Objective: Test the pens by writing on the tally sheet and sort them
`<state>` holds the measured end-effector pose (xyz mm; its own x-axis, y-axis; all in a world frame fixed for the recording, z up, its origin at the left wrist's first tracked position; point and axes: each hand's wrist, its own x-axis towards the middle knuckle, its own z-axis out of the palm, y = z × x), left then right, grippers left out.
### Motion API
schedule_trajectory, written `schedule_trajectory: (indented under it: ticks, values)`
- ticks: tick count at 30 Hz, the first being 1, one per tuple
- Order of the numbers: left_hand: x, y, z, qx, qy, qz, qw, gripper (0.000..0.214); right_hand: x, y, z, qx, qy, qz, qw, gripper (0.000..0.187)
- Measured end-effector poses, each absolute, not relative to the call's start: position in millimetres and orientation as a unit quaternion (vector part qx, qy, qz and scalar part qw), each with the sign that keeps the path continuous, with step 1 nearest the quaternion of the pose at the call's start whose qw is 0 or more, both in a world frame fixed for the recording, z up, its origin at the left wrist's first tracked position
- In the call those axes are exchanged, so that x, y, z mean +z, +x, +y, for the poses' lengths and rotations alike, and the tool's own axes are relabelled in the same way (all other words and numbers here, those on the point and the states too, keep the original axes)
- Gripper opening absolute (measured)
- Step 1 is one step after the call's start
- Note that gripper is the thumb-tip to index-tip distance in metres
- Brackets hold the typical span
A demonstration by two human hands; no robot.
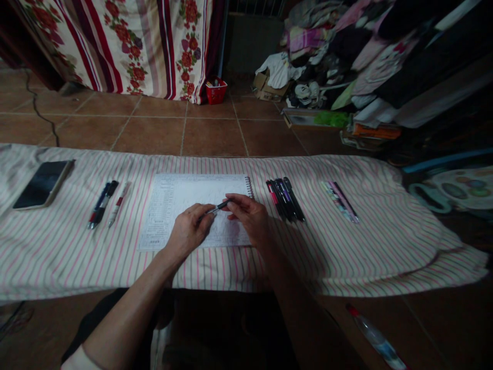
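Note:
Both hands meet over a spiral notebook [181, 198] with printed pages that lies on a striped cloth [346, 246]. My left hand [189, 230] and my right hand [249, 216] each pinch one end of a dark pen [216, 208], held level just above the page. Fingers of both hands are closed on it. Two dark pens [100, 204] and a white pen [118, 204] lie left of the notebook. A row of several dark and pink pens [285, 199] lies to its right, with a further pair of patterned pens [341, 201] beyond.
A phone [42, 184] rests at the cloth's far left. A plastic bottle [375, 338] lies on the tiled floor at lower right. Behind are a floral curtain [127, 41], a small red basket [215, 91], a cardboard box [265, 87] and piled clothes [339, 46].

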<state>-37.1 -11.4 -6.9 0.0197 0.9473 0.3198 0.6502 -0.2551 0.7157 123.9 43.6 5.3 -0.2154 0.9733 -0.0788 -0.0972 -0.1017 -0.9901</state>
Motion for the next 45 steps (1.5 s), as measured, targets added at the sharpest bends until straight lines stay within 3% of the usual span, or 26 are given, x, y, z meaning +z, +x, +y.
schedule_trajectory:
  ticks: [16, 22, 30, 41, 45]
  values:
    - [0.3, -30.5, -9.6, 0.441, 0.647, 0.583, 0.219, 0.015, 4.5, 116.3, 36.6, 0.613, -0.446, -0.482, 0.440, 0.027]
    - [9.5, -33.4, -11.7, 0.412, 0.696, 0.529, 0.258, 0.022, 7.2, 119.8, 37.8, 0.642, -0.435, -0.459, 0.434, 0.031]
    - [0.3, -33.0, -13.8, 0.384, 0.631, 0.596, 0.316, 0.033, 10.8, 119.9, 38.0, 0.622, -0.428, -0.470, 0.456, 0.024]
    - [0.5, -19.1, -13.5, 0.390, 0.654, 0.615, 0.207, 0.034, 8.5, 113.6, 35.7, 0.566, -0.446, -0.470, 0.510, 0.022]
    - [-2.9, -14.6, -12.7, 0.425, 0.611, 0.611, 0.270, 0.030, 5.7, 110.7, 33.1, 0.551, -0.462, -0.456, 0.525, 0.023]
